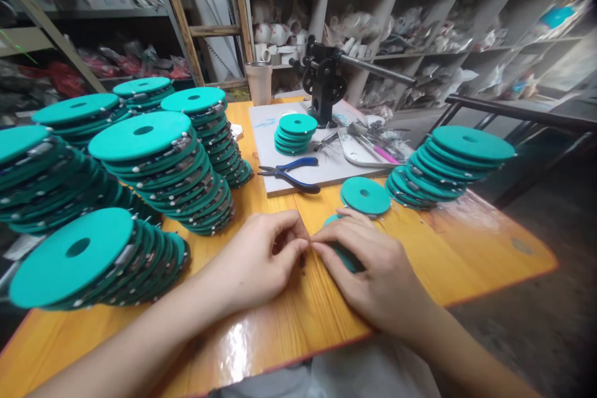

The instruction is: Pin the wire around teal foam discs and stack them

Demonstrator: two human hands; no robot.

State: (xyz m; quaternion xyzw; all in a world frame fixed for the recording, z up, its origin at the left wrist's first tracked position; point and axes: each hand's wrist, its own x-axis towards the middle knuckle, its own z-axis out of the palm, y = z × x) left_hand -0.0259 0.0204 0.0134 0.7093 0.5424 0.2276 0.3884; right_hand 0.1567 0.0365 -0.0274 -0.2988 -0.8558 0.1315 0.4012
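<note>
My left hand [261, 255] and my right hand [368, 273] meet at their fingertips over the wooden table [466, 249], pinching something small and dark between them that I cannot make out. A teal disc [347, 256] lies flat under my right hand, mostly hidden by the palm. Another single teal disc [365, 195] lies just beyond it. Blue-handled pliers [291, 174] rest on a grey board [280, 143] further back.
Leaning stacks of teal discs [158, 168] crowd the left of the table, with another stack [450, 165] at the right and a short one [295, 132] on the board. A black hand press [326, 84], a white tray of tools [368, 146] and a steel cup [259, 82] stand behind. Cluttered shelves line the back.
</note>
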